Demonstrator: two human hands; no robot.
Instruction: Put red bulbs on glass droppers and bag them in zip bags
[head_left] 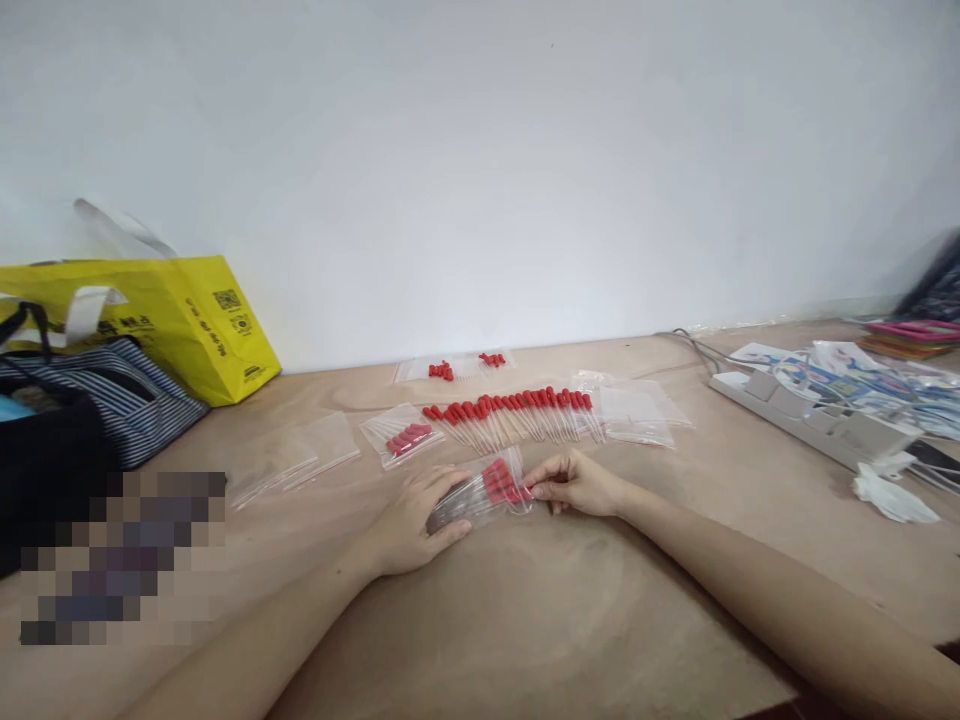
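A clear plastic bag (480, 490) holding several red-tipped sticks lies in front of me on the brown table (600, 620). Around its left end are the thumb and fingers of my left hand (420, 520), gripping it. At the bag's right end, my right hand (574, 483) pinches a red tip at the opening. Just beyond lies a row of several red-tipped sticks (517, 405), their clear shafts pointing toward me. To the left of that row sits another filled bag (401, 437) with red tips inside.
Flat clear bags lie at the left (322, 445) and right (637, 410). Bags with small red pieces (441, 371) are near the wall. A yellow bag (202, 330) and striped bag (142, 400) stand left; a white power strip (810, 425) and colourful packets (840, 370) lie right.
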